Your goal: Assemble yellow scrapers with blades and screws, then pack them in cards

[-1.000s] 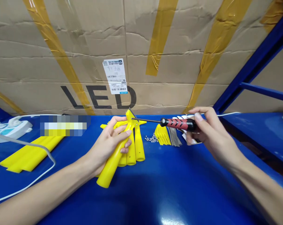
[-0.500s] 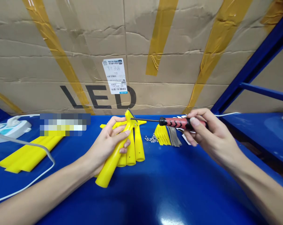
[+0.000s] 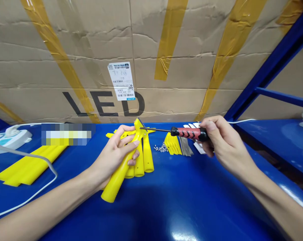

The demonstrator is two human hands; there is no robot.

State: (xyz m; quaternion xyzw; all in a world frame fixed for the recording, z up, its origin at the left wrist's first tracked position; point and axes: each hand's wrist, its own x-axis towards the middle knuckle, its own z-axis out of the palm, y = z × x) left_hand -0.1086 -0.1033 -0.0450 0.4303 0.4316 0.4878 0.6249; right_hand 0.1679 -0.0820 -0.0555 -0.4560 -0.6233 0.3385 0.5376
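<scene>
My left hand (image 3: 117,149) is wrapped around the yellow handle of a scraper (image 3: 114,185), tilted with its head up and away from me. A thin dark blade edge shows at the scraper's head. In my right hand (image 3: 225,142) is a red and black screwdriver (image 3: 189,133), held level by the back of its grip. Its tip meets the scraper's head; the exact contact is too small to make out. Behind the held scraper, several similar yellow scrapers (image 3: 148,159) lie on the blue table. Small screws (image 3: 162,148) lie in a loose pile to their right.
Right of the screws are yellow plastic pieces (image 3: 173,144), grey metal blades (image 3: 186,146) and white pieces (image 3: 198,147). Yellow sleeves (image 3: 36,164), a cable (image 3: 51,164) and a power strip (image 3: 14,140) lie left. A cardboard box (image 3: 146,43) stands behind; a blue frame (image 3: 269,67) rises right.
The view has shifted slightly. My right fingers have shifted on the screwdriver's grip, which looks turned a little; its tip stays at the scraper's head. My left hand keeps its hold.
</scene>
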